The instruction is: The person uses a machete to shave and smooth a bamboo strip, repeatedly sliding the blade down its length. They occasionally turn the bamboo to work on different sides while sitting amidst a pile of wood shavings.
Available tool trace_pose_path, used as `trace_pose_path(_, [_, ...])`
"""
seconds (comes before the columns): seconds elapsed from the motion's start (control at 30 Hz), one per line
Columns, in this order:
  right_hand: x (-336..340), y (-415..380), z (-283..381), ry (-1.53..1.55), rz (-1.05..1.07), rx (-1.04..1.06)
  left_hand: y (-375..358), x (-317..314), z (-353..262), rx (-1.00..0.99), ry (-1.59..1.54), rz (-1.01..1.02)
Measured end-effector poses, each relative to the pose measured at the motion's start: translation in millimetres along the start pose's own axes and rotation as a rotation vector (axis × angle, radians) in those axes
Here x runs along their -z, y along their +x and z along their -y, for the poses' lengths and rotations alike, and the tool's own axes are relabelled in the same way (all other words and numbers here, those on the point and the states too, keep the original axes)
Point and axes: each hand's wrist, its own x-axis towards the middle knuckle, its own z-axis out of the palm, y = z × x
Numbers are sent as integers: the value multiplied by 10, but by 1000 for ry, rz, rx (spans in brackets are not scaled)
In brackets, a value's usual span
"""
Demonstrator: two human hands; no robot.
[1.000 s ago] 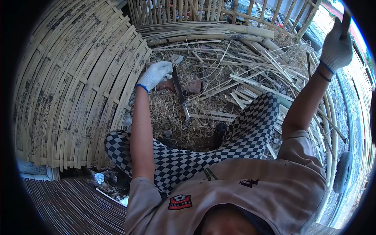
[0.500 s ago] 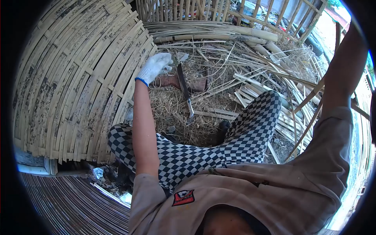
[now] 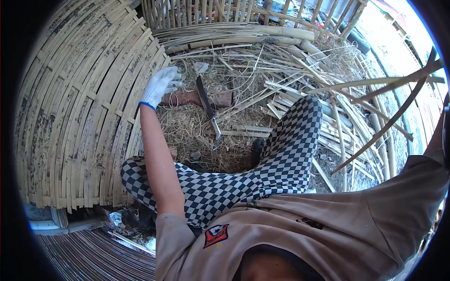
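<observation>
At nine o'clock the big woven bamboo basket (image 3: 79,103) stands on its side, its curved wall turned toward you and close to your raised knee, probably so it stays within arm's reach while you sit. Your left hand (image 3: 161,85), gloved in white, hangs at about eleven o'clock with its fingers loosely curled and apart; it grips nothing that shows, and sits just beside the knife's handle end. The knife (image 3: 207,108) lies at twelve o'clock on the shavings (image 3: 197,136), blade pointing down toward your checked trousers (image 3: 262,173), crossing a short log (image 3: 194,98) that seems to serve as a chopping block. Farther round, at two o'clock, loose bamboo strips (image 3: 300,100) are heaped, and a few long ones (image 3: 389,122) rise toward the edge at three o'clock. Your right arm runs out of view there, so the right hand is cut off. Whether it holds those strips cannot be told. The fence (image 3: 243,9) at the top is blurred by distortion.
</observation>
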Motion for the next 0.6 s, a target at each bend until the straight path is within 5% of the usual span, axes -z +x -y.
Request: trace_pose_path(0.6, [119, -40, -14, 43, 37, -7, -99, 32, -96, -22, 37, -44])
